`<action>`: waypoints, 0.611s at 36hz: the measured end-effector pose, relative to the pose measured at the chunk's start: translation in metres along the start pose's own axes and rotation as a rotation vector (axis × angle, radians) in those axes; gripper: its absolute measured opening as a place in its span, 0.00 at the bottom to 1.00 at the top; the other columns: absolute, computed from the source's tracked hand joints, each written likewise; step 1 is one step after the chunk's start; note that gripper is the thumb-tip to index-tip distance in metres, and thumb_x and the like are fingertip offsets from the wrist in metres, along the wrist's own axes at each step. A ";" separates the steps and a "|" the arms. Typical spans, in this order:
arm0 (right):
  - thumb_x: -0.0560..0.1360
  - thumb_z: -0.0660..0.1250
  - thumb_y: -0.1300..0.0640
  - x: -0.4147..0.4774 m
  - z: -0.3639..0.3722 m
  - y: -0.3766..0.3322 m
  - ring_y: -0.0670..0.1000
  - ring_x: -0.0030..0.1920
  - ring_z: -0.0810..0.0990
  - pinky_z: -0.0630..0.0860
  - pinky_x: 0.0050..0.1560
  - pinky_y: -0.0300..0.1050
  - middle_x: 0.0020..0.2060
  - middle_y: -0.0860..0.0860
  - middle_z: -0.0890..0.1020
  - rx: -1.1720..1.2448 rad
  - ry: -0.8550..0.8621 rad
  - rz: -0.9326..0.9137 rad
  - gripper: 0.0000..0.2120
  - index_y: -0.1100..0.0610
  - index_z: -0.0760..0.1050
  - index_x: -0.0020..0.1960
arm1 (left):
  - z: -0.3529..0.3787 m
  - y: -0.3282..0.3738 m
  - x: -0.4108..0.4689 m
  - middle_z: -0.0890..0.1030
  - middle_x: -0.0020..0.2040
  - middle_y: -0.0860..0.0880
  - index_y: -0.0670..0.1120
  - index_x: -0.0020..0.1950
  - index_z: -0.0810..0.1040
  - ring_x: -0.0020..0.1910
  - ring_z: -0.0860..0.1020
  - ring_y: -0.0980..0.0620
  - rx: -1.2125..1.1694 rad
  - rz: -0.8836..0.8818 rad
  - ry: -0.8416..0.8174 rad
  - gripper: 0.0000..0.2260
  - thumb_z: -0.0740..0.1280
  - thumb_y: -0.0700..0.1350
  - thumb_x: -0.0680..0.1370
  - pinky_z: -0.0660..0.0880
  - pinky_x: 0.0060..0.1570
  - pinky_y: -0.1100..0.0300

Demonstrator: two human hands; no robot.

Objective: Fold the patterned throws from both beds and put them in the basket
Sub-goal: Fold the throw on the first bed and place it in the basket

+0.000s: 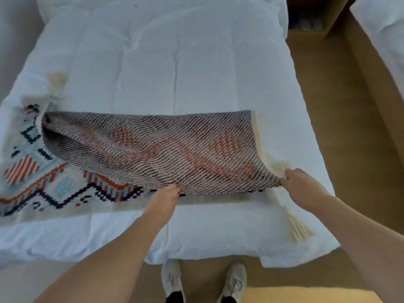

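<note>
Our shoes (172, 278) stand at the foot edge of the bed (175, 62). The throw (153, 147) lies across that end. Our left grip (162, 196) pinches its near edge, and our right grip (301, 186) seems to hold the right corner. Only the first fold is started. Half is flipped over, showing its stripy back. No basket shows.

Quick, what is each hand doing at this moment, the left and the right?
Left hand: closed, gripping the folded-over edge of the throw.
Right hand: closed, gripping the corner of the same throw.
</note>
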State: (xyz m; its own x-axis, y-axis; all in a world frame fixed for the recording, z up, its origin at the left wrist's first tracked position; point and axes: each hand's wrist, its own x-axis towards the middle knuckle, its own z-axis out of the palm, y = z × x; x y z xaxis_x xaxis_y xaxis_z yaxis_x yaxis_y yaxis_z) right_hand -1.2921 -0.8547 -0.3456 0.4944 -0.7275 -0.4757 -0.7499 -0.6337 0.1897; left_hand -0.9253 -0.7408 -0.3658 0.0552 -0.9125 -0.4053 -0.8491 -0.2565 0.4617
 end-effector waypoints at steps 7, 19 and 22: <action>0.74 0.59 0.65 0.002 0.049 -0.025 0.57 0.51 0.77 0.70 0.55 0.48 0.49 0.55 0.78 -0.011 -0.054 -0.010 0.14 0.58 0.78 0.55 | 0.051 -0.034 0.002 0.72 0.70 0.46 0.42 0.67 0.75 0.67 0.71 0.44 0.092 -0.022 -0.046 0.16 0.59 0.37 0.80 0.67 0.67 0.54; 0.77 0.52 0.63 0.006 0.041 -0.055 0.55 0.61 0.71 0.66 0.62 0.48 0.57 0.52 0.75 -0.041 -0.077 -0.013 0.17 0.54 0.75 0.60 | 0.042 -0.033 -0.019 0.62 0.75 0.55 0.49 0.73 0.65 0.64 0.70 0.50 0.245 -0.134 -0.027 0.20 0.54 0.40 0.81 0.76 0.53 0.54; 0.76 0.53 0.64 -0.002 0.002 -0.065 0.55 0.61 0.72 0.67 0.62 0.48 0.58 0.52 0.75 0.029 -0.036 -0.007 0.18 0.55 0.74 0.61 | 0.006 -0.025 -0.047 0.67 0.72 0.54 0.48 0.71 0.67 0.64 0.71 0.50 0.210 -0.180 0.027 0.19 0.55 0.40 0.80 0.75 0.52 0.54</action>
State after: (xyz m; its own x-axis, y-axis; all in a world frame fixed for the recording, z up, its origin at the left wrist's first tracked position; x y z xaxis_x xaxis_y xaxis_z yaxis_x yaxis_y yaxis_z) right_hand -1.2448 -0.8118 -0.3587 0.4835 -0.7130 -0.5077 -0.7594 -0.6301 0.1617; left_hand -0.9097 -0.6890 -0.3633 0.2265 -0.8672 -0.4435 -0.9147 -0.3459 0.2092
